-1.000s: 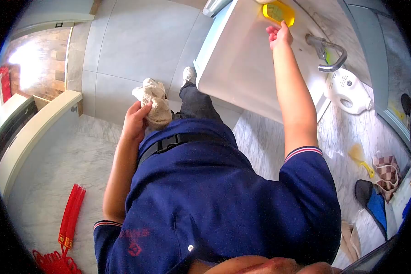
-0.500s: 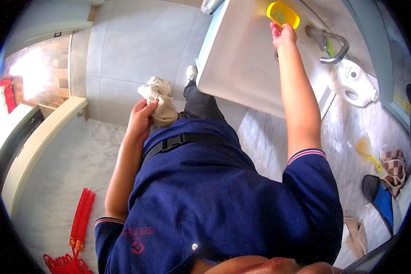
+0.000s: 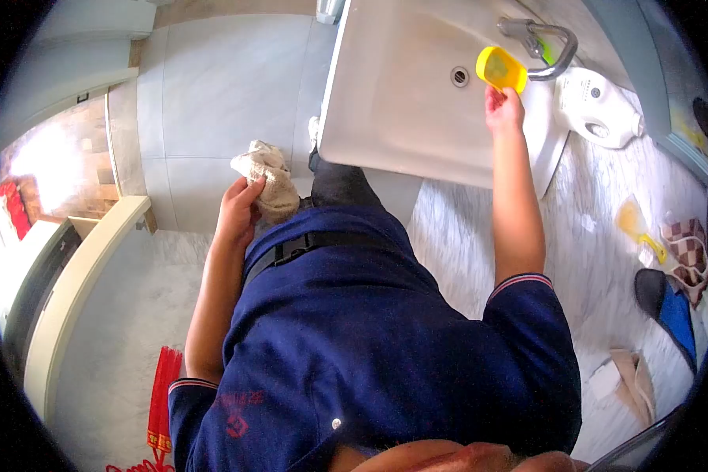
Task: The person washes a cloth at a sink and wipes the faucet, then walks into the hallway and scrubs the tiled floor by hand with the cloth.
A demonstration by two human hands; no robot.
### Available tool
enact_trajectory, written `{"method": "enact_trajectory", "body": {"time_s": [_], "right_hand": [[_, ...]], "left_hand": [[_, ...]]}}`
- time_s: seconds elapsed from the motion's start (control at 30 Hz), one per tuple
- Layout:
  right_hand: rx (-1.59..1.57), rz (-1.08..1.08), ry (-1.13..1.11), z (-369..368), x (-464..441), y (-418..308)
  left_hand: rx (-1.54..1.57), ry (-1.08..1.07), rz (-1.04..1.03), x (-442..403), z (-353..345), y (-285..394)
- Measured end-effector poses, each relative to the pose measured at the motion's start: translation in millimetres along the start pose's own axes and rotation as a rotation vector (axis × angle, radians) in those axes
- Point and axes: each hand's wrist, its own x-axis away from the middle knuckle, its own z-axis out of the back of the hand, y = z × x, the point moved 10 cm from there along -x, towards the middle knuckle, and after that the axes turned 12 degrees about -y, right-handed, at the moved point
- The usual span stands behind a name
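Note:
My right hand (image 3: 504, 108) is closed on one end of a small yellow dish (image 3: 502, 69), which looks like a soap dish. It is held over the white sink (image 3: 401, 126), right by the outlet of the chrome faucet (image 3: 562, 63). Whether water is running, I cannot make out. In my left hand (image 3: 238, 211) a crumpled beige cloth (image 3: 274, 189) hangs in front of my waist, pinched between thumb and fingers.
The sink drain (image 3: 459, 76) lies left of the dish. A white jug (image 3: 598, 110) lies beside the faucet. Farther right are a yellow brush (image 3: 633, 224), a checkered cloth (image 3: 687, 248) and a blue-black pad (image 3: 669, 311). A red tassel (image 3: 164, 393) is at lower left.
My right hand has brought the yellow dish back towards me and over to the faucet's outlet. The left hand keeps the cloth in about the same place. The whole view has shifted slightly.

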Motion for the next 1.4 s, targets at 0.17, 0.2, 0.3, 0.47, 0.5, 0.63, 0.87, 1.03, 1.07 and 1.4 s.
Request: {"method": "enact_trajectory", "body": {"time_s": [0.17, 0.2, 0.3, 0.47, 0.5, 0.63, 0.87, 1.03, 1.07, 1.4], "right_hand": [[-0.067, 0.038, 0.114, 72, 14, -33], [-0.07, 0.04, 0.125, 79, 11, -41], [-0.085, 0.064, 0.148, 91, -10, -67], [-0.002, 0.073, 0.152, 85, -55, -97], [0.012, 0.07, 0.155, 85, -63, -99], [0.042, 0.027, 0.153, 97, -99, -105], [0.028, -0.026, 0.154, 111, -132, -105], [0.04, 0.056, 0.185, 90, -124, -111], [0.052, 0.063, 0.191, 89, -121, -110], [0.353, 0.023, 0.247, 113, -132, -120]], "left_hand": [[-0.054, -0.039, 0.025, -3, 5, -1], [-0.063, -0.035, 0.038, -4, 6, -1], [-0.101, -0.034, 0.052, -2, 5, 3], [-0.184, -0.02, 0.1, -5, 13, -1], [-0.178, -0.019, 0.091, -4, 10, 0], [-0.167, 0.013, 0.084, 0, 6, 2], [-0.131, 0.032, 0.082, 5, 6, 0], [-0.12, 0.05, 0.087, -1, 17, -3], [-0.126, 0.056, 0.088, -2, 17, -3], [-0.102, 0.048, 0.098, -5, 16, -4]]}}
